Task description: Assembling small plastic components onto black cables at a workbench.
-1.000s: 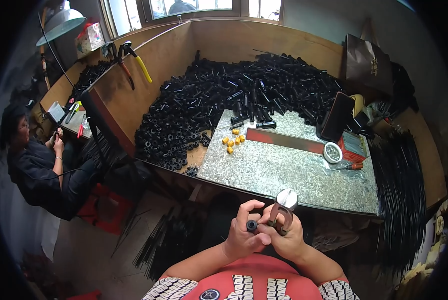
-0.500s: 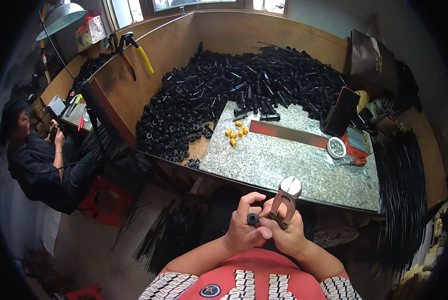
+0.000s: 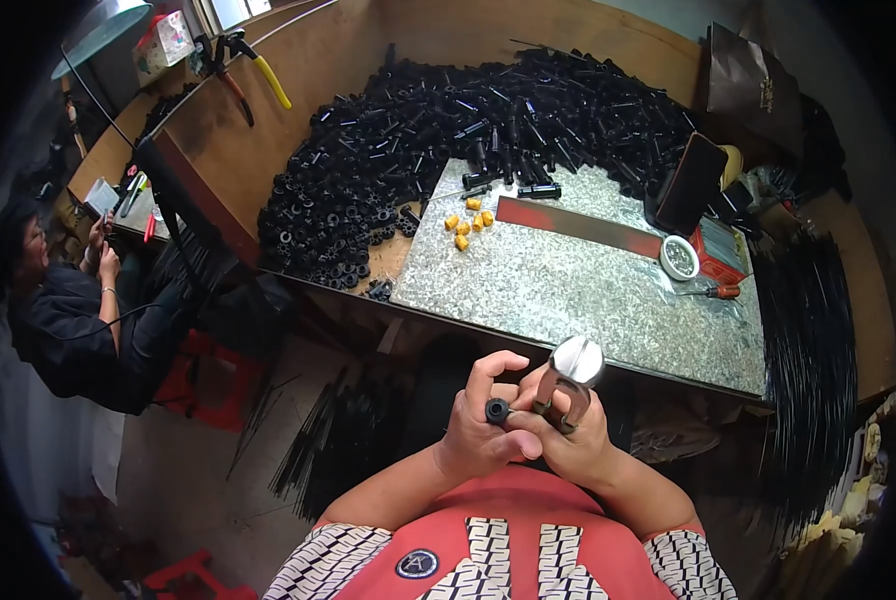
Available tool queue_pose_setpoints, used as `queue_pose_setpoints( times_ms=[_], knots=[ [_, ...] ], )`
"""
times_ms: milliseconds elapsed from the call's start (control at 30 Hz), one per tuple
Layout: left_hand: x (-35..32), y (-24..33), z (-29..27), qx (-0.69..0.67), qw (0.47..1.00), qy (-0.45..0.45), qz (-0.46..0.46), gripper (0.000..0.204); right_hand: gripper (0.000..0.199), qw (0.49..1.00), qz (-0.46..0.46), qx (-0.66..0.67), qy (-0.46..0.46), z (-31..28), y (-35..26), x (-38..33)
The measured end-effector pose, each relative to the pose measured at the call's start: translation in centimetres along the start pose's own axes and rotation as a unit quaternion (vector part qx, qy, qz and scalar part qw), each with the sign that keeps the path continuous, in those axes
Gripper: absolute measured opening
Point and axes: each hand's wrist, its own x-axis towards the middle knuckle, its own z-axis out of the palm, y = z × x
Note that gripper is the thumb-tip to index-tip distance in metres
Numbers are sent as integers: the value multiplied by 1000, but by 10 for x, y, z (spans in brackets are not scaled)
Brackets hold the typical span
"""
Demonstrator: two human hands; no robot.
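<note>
My left hand (image 3: 468, 430) is closed round a small black tubular part (image 3: 497, 410), whose round, hollow end points up at me. Its index finger curls above the part. Close beside it, my right hand (image 3: 586, 450) grips a pair of pincers (image 3: 577, 362), with the broad silvery head sticking up past the fingers. The right fingertips reach the side of the black part; whether they pinch something small there is hidden. Both hands are held in front of my body, just off the near edge of the speckled grey work board (image 3: 558, 310).
On the board lie yellow pieces (image 3: 462, 226), a flat metal strip (image 3: 578, 228), a white dish (image 3: 665, 252) and an upright phone (image 3: 692, 180). Behind is a heap of black parts (image 3: 528, 110). Long black rods (image 3: 813, 370) hang at right. A co-worker (image 3: 63, 310) sits at left.
The whole view has shifted, so the bench and board sit higher in the picture. Both hands keep their grips, with little visible movement between them.
</note>
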Motion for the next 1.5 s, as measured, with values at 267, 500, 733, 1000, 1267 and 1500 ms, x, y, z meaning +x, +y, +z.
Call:
queue_pose_setpoints(
  times_ms=[267,500,733,1000,1267,1500],
  knots=[
    [-3,-2,-22,-10,999,1,-34,96,32,995,12,-80,-61,-13,-15,15],
    [3,2,-40,-38,996,63,-54,93,60,984,24,-158,-79,-44,-6,-19],
    [3,6,-28,54,995,54,-57,86,70,909,-29,-389,-148,-51,-30,-23],
    [4,7,-24,77,995,30,-56,85,70,878,-57,-460,-118,-54,-30,-24],
    [3,5,-19,54,997,8,-62,77,76,845,-83,-514,-124,-63,-36,-23],
    [3,5,-16,75,996,2,-49,78,77,830,-61,-529,-166,-71,-48,-20]
  ],
)
